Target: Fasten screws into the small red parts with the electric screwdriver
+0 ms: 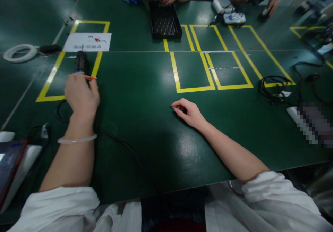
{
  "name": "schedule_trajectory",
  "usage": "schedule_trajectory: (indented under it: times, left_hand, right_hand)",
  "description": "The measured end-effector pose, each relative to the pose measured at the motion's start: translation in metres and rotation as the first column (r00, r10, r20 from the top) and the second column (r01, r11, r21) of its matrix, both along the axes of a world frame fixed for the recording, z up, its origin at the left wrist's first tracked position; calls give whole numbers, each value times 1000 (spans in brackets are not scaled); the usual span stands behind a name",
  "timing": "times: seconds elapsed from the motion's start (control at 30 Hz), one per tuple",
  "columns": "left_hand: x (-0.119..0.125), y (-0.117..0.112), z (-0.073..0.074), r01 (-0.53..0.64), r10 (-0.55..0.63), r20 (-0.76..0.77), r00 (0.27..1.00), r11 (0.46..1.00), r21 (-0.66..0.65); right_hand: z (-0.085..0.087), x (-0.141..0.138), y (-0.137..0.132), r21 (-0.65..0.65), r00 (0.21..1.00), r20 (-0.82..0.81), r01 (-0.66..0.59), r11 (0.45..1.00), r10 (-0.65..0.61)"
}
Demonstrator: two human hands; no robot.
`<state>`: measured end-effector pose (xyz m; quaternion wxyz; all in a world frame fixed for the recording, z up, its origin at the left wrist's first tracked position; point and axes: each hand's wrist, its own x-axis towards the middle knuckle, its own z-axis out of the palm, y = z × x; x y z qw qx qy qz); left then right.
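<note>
On the left, my left hand (82,94) is closed around a black corded tool (81,62) that looks like an electric screwdriver, with a blue ring and an orange-red part by the fingers. Its thin tip points away from me, just at the edge of a white printed sheet (88,42). My palm hides most of the grip. Near the middle of the green table (145,127), my right hand (191,113) rests with thumb and fingertips pinched together. Whether something tiny is between them cannot be made out.
Across the table, a person's hands are above a black tray (166,27) of small metal parts. Another person's hands are near a white device (234,18). Yellow tape (196,89) outlines rectangles. A black cable (125,144) crosses the near left; coiled cable (273,88) and tape roll (20,53) lie at the sides.
</note>
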<state>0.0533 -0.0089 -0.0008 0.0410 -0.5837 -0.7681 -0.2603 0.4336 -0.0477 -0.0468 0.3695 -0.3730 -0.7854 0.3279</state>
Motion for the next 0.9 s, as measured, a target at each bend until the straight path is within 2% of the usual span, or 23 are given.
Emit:
schedule_trajectory:
  times: [0.07,0.1,0.13,0.2,0.23,0.3,0.33,0.43,0.53,0.7,0.77,0.9]
  left_hand:
    - [35,-1,1,213,-212,168,963,977,13]
    - [55,-4,0,363,-346,316,883,932,5]
    - [76,-8,-1,507,-446,474,759,862,1]
    - [117,-21,-6,705,-509,688,516,709,-4]
    - [133,-29,-10,779,-514,740,433,627,-20]
    - [157,-43,-16,852,-488,811,323,523,-25]
    - [164,-49,-18,869,-476,831,288,495,-17]
    - [172,-59,-22,879,-457,866,202,475,46]
    - [172,-60,-21,870,-446,884,136,480,108]
    - [172,-57,-22,868,-403,910,94,481,123]
    - [171,-56,-25,857,-376,922,97,502,114]
    - [170,-55,-32,801,-280,956,89,590,98]
  right_hand:
    - [0,0,0,-21,1000,-16,-3,1000,3]
    - [0,0,0,-33,999,-31,7,999,-8]
    - [-1,0,0,-57,999,-45,5,998,-7]
    - [-1,0,0,-109,996,-86,3,994,-13]
    - [-1,1,0,-137,994,-112,-6,991,-10]
    - [-3,1,1,-191,985,-171,-31,981,-2]
    - [-4,2,2,-218,979,-203,-42,975,-4]
    - [-5,2,3,-291,953,-303,-70,954,-23]
    - [-3,3,3,-340,937,-349,-124,932,-3]
    - [5,2,-1,-330,961,-241,-214,919,137]
    - [7,2,-2,-336,965,-221,-209,918,139]
    - [6,1,-2,-346,964,-249,-179,921,95]
